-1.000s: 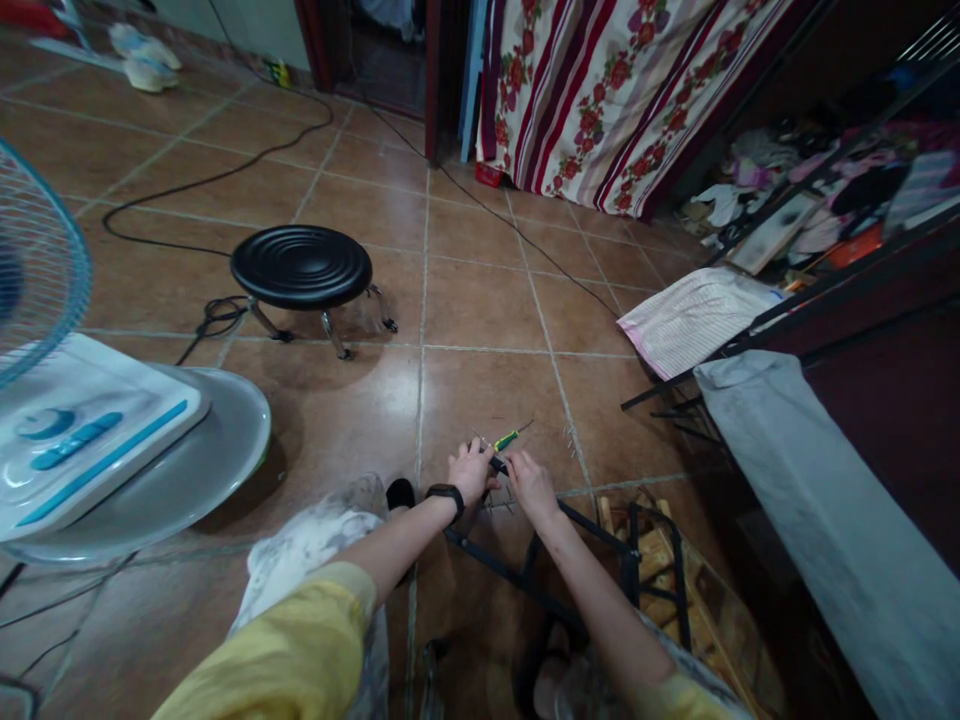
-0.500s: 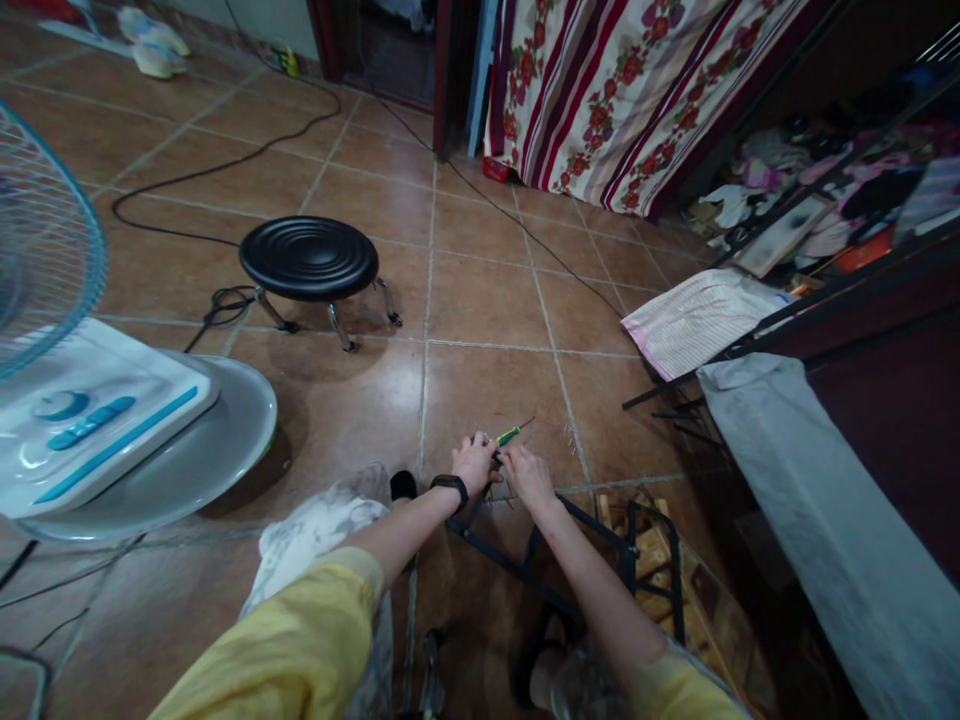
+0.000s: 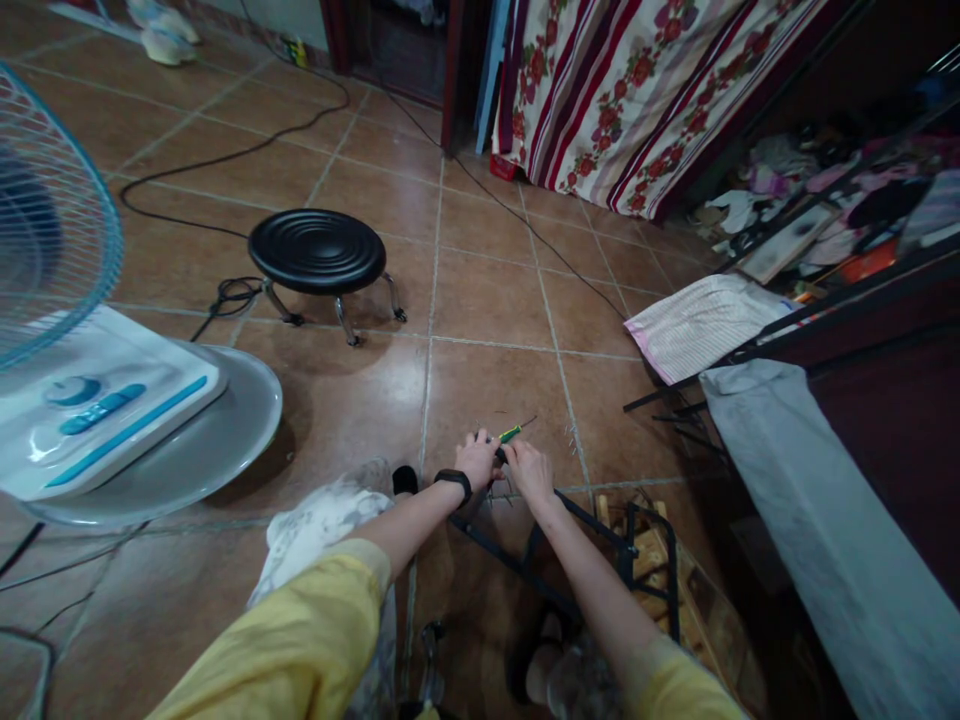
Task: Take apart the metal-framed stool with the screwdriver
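My left hand, with a black watch on the wrist, and my right hand meet low over the tiled floor. Their fingers close together on a small dark end of a black metal frame that runs back toward my legs. What exactly sits between the fingertips is too small to tell. A green-handled screwdriver lies on the tile just beyond my fingers, untouched. A few small metal pins lie to its right.
A white and blue fan stands at the left, a low black round stool behind it, with cables on the floor. A wooden slat piece lies by the frame. A grey-covered bed edge runs along the right.
My two hands have drawn closer together over the frame's end. The view has tilted slightly; the screwdriver has stayed where it lay.
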Demonstrator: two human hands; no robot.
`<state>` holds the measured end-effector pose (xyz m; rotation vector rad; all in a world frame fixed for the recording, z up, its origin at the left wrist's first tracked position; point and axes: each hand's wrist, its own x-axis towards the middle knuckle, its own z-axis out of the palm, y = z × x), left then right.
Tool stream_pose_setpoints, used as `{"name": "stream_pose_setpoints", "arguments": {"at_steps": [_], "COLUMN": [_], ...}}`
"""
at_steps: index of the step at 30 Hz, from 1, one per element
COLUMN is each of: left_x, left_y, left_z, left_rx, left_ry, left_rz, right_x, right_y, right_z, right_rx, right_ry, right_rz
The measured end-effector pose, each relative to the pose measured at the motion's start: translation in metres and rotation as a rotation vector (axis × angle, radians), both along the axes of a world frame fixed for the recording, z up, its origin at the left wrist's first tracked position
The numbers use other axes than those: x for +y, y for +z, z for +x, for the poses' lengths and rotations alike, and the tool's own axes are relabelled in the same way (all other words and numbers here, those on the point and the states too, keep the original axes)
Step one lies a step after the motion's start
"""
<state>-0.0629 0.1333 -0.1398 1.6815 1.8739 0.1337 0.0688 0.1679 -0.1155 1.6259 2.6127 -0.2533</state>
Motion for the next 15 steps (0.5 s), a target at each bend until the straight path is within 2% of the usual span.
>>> {"name": "stream_pose_setpoints", "arguments": {"at_steps": [8,15], "left_x": [0.000,0.004], "left_y": [0.005,0.007], "left_z": [-0.001,-0.007], "left_rx": [-0.004,-0.021], "left_ry": [0.010,0.017], "left_rz": [-0.023,-0.060], "right_x": [-0.011,-0.010], "right_y": [-0.009,-0.003], "right_z": [0.001,-0.004], "right_rx": [0.065,0.023], "right_ry": [-0.168,-0.083], "right_rz": [-0.030,-0.017]}}
